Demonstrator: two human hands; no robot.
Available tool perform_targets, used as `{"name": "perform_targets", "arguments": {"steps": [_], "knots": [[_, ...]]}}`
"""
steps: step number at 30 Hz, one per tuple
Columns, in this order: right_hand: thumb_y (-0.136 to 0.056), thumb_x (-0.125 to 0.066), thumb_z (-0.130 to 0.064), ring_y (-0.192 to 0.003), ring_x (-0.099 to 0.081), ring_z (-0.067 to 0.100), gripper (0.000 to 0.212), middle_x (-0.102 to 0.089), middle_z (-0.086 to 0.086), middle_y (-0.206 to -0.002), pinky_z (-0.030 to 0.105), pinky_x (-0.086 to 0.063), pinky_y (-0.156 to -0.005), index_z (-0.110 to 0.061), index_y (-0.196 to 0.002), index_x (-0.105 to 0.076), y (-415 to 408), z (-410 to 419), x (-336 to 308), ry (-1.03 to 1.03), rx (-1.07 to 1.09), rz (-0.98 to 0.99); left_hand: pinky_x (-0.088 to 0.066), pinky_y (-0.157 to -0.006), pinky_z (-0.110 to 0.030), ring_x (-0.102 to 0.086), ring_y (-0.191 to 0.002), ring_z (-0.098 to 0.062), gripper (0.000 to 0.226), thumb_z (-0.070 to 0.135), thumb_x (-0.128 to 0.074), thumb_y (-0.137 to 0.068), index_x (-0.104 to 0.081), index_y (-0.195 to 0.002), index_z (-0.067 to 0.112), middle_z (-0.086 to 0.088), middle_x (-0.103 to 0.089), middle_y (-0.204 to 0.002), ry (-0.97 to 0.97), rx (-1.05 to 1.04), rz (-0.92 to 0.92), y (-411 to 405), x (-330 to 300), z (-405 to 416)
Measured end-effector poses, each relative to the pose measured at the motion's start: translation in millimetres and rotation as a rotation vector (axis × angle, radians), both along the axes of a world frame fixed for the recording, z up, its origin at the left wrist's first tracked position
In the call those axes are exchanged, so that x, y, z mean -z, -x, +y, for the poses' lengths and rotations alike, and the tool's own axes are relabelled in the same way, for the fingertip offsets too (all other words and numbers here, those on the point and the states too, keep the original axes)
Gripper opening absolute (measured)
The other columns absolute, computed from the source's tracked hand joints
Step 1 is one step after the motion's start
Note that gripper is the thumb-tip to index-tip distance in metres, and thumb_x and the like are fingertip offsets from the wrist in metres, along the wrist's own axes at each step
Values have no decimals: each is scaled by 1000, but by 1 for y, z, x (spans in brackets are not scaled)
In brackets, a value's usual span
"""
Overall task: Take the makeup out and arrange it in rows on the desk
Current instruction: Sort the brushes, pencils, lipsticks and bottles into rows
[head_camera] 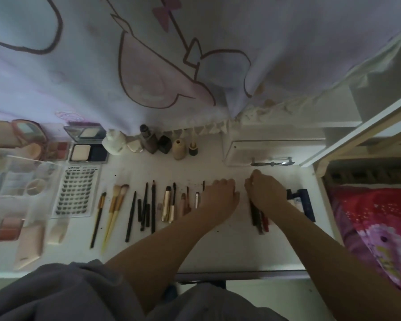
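Observation:
On the white desk [218, 251] a row of brushes and dark pencils [146, 209] lies side by side, handles toward me. My left hand [220, 195] rests knuckles-up at the right end of that row, its fingers curled under and hiding what they touch. A thin dark stick [203, 185] pokes out beside it. My right hand [265, 191] is curled over a bundle of dark and red pencils [259, 218], whose lower ends stick out below the palm. Small bottles [164, 144] stand in a row at the back. Open powder and blush palettes [88, 149] lie at the back left.
A false-lash card [75, 191] and a clear organiser box [16, 181] sit at the left, sponges [30, 244] in front of them. A white tray [273, 149] with a metal lash curler [273, 163] is at the back right. A dark blue tube [305, 202] lies near red bedding [380, 228]. A printed curtain [148, 66] hangs behind.

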State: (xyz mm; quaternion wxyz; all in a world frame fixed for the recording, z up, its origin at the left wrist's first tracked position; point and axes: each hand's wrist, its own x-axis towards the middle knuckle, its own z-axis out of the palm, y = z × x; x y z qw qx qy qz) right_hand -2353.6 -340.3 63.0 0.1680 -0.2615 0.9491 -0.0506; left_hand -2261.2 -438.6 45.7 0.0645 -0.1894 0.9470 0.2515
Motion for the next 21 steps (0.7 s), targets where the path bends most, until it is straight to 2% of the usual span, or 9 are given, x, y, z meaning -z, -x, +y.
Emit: {"name": "perform_targets", "arguments": {"steps": [3, 5, 10, 14, 17, 19, 21], "knots": [[-98, -34, -33, -89, -61, 26, 33, -64, 10, -101, 31, -42, -68, -10, -115, -51, 21, -7, 3, -101, -41, -22, -39, -78, -36, -52, -101, -28, 26, 29, -36, -97, -49, -109, 9, -12, -55, -110, -23, -11, -111, 19, 9, 31], [-97, -37, -33, -89, -61, 25, 31, -64, 8, -100, 30, -39, -66, -11, -112, -53, 25, -11, 8, -132, -85, -33, -39, -83, -36, -51, -106, -28, 31, 30, -36, -97, -48, -116, 9, -11, -54, -115, 5, -49, -167, 26, 15, 41], [-96, -40, -36, -76, -52, 21, 28, -59, 4, -87, 29, -35, -63, -12, -100, -55, 30, -12, 17, -115, -128, -88, -39, -86, -35, -50, -109, -26, 36, 32, -38, -96, -46, -123, 11, -9, -53, -119, 62, -147, -241, 33, 21, 51], [-91, -46, -32, -64, -51, 20, 27, -52, 3, -69, 27, -34, -56, -12, -75, -53, 34, -17, 16, -76, -133, -185, -41, -87, -36, -50, -107, -25, 31, 31, -41, -94, -49, -118, 11, -8, -52, -116, -49, -253, -246, 32, 13, 50], [-88, -53, -26, -51, -47, 18, 33, -49, 3, -55, 24, -31, -47, -10, -59, -49, 34, -22, 3, 92, -48, -404, -45, -75, -38, -56, -93, -30, 19, 24, -46, -92, -48, -102, 7, -12, -55, -103, -221, -334, -137, 14, 1, 40], [-89, -52, -27, -47, -48, 15, 33, -54, 3, -55, 21, -32, -44, -8, -63, -56, 32, -22, -12, 146, -47, -534, -41, -63, -35, -58, -81, -34, 11, 19, -46, -91, -42, -94, 9, -16, -58, -92, -316, -301, -61, -3, -10, 30], [-92, -50, -27, -44, -45, 13, 34, -56, 4, -56, 20, -32, -43, -9, -64, -58, 28, -19, -29, 165, -112, -644, -34, -54, -31, -55, -68, -31, 8, 16, -45, -93, -39, -93, 11, -12, -56, -78, -351, -207, -9, -19, -22, 19]]}}
